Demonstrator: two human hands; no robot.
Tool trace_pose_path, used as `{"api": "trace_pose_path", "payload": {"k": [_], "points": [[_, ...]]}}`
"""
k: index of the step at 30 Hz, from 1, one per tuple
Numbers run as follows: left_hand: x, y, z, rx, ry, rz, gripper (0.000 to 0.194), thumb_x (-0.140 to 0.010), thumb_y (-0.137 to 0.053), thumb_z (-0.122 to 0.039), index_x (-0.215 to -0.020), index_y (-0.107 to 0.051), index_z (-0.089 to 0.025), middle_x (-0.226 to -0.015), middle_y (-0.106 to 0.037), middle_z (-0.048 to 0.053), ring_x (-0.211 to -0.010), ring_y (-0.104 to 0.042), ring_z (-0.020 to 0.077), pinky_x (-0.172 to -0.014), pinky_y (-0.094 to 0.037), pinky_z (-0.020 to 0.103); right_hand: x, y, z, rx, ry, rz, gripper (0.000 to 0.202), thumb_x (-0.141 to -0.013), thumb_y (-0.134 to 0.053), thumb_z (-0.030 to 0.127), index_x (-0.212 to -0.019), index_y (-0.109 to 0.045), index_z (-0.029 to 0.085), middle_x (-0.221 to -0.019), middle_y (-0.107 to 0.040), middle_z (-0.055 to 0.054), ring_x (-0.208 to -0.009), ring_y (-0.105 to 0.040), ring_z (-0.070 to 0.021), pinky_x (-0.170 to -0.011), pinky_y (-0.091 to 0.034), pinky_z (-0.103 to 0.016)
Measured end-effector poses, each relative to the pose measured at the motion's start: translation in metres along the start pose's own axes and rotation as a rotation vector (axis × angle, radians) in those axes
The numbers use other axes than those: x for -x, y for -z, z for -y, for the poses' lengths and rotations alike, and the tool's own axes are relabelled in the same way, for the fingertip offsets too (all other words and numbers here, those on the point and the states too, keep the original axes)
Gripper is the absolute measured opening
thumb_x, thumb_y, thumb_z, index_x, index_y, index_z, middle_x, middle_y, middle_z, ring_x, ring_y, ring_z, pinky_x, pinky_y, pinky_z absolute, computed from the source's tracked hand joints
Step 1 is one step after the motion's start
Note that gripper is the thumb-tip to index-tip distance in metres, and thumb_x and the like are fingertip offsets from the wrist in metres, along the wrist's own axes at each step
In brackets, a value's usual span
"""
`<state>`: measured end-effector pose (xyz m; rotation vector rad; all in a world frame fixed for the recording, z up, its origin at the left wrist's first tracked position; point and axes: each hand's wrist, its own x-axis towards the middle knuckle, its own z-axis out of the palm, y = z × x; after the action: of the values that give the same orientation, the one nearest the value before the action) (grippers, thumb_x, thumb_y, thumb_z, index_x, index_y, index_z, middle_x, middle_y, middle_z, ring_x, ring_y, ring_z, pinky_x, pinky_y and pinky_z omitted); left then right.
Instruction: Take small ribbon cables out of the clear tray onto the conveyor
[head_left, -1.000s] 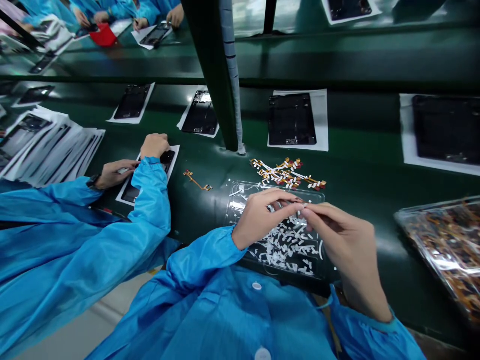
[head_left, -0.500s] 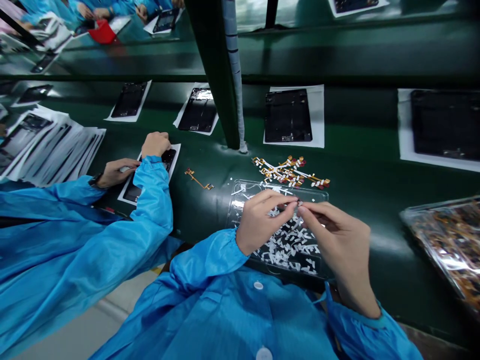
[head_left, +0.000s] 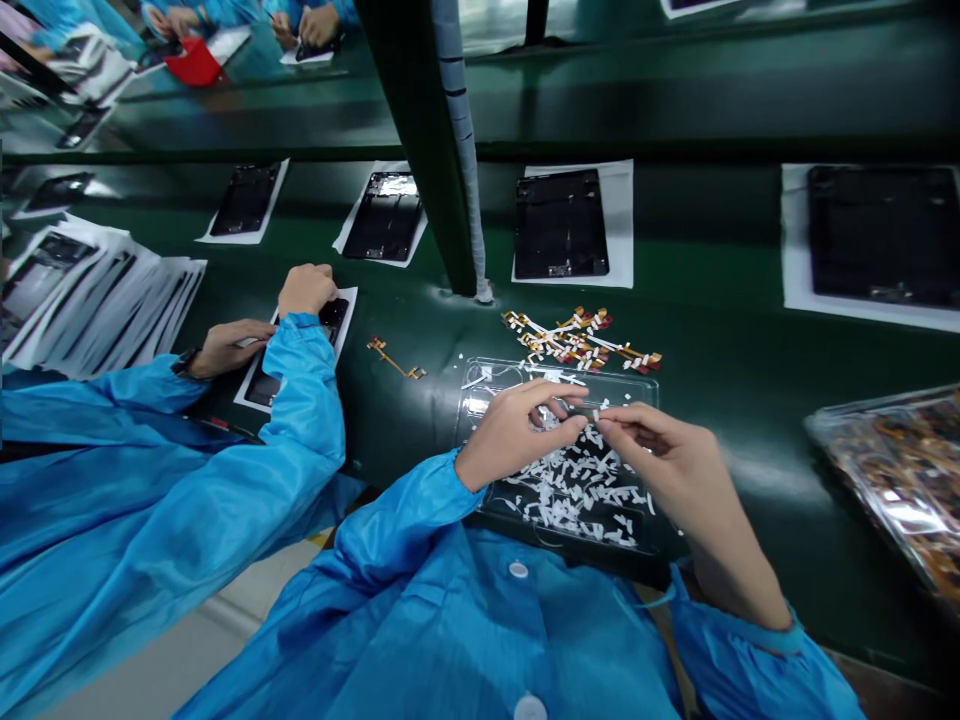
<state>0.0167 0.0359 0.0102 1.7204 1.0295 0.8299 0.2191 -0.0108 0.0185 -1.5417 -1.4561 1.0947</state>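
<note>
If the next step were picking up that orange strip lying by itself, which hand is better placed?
Probably the left hand: it is nearer the orange strip, and its thumb and fingertips are apart. The right hand is farther away and seems to pinch a small white piece.

Black panels on white sheets.

- Open to the right across green bench, between clear tray and box of brown parts
- Obstructed beyond clear tray by cable pile and slanting post
- Closed off at left by neighbouring person's sleeve
</note>
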Motion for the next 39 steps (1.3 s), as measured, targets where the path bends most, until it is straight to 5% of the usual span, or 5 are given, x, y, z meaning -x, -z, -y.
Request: {"api": "trace_pose_path", "payload": {"k": [5,12,22,31,39], "points": [[-0.002,-0.008,0.0,-0.096,-0.098,-0.162,0.016,-0.097,-0.061,-0.022,-0.105,-0.076,-0.02,-0.105,-0.077,0.006,-0.087,-0.071,0.0134,-0.066,-0.055,0.024,-0.004,-0.003,-0.001,-0.123,-0.088,-0.017,0.028,-0.082,-0.078,0.049,-0.091,-0.079,0.023,-0.073,-0.073,-0.003,-0.061,-0.063,-0.0161,-0.054,-0.05,-0.028],[0.006,-0.018,0.0,-0.61,-0.5,-0.316,0.01,-0.095,-0.068,-0.023,-0.102,-0.074,-0.021,-0.096,-0.076,0.002,-0.085,-0.068,0.0148,-0.077,-0.056,0.028,-0.002,0.0,0.009,-0.091,-0.088,-0.062,0.022,-0.088,-0.073,0.046,-0.091,-0.081,0.026,-0.063,-0.066,0.0,-0.057,-0.06,-0.0145,-0.055,-0.048,-0.027],[0.004,-0.021,-0.002,-0.724,-0.479,-0.349,0.007,-0.091,-0.064,-0.016,-0.092,-0.069,-0.019,-0.091,-0.074,0.002,-0.081,-0.066,0.0163,-0.074,-0.051,0.03,-0.001,-0.007,0.005,-0.021,-0.02,-0.049,0.023,-0.09,-0.07,0.045,-0.094,-0.079,0.024,-0.082,-0.074,-0.002,-0.068,-0.063,-0.0165,-0.061,-0.048,-0.029],[-0.003,-0.011,0.007,-0.016,0.001,-0.159,0.032,-0.084,-0.061,-0.01,-0.113,-0.072,-0.02,-0.106,-0.073,0.004,-0.089,-0.068,0.0135,-0.058,-0.047,0.02,-0.003,-0.005,-0.012,0.093,-0.034,-0.086,0.024,-0.092,-0.066,0.047,-0.092,-0.075,0.025,-0.086,-0.074,-0.003,-0.078,-0.065,-0.0196,-0.073,-0.05,-0.032],[-0.011,-0.003,0.0,0.013,-0.035,-0.215,0.012,-0.086,-0.064,-0.011,-0.084,-0.073,-0.017,-0.087,-0.073,0.003,-0.08,-0.065,0.0128,-0.06,-0.046,0.022,0.0,-0.003,-0.006,0.066,-0.017,0.015,0.025,-0.089,-0.071,0.048,-0.096,-0.079,0.026,-0.087,-0.075,-0.003,-0.08,-0.066,-0.0207,-0.075,-0.052,-0.033]]}}
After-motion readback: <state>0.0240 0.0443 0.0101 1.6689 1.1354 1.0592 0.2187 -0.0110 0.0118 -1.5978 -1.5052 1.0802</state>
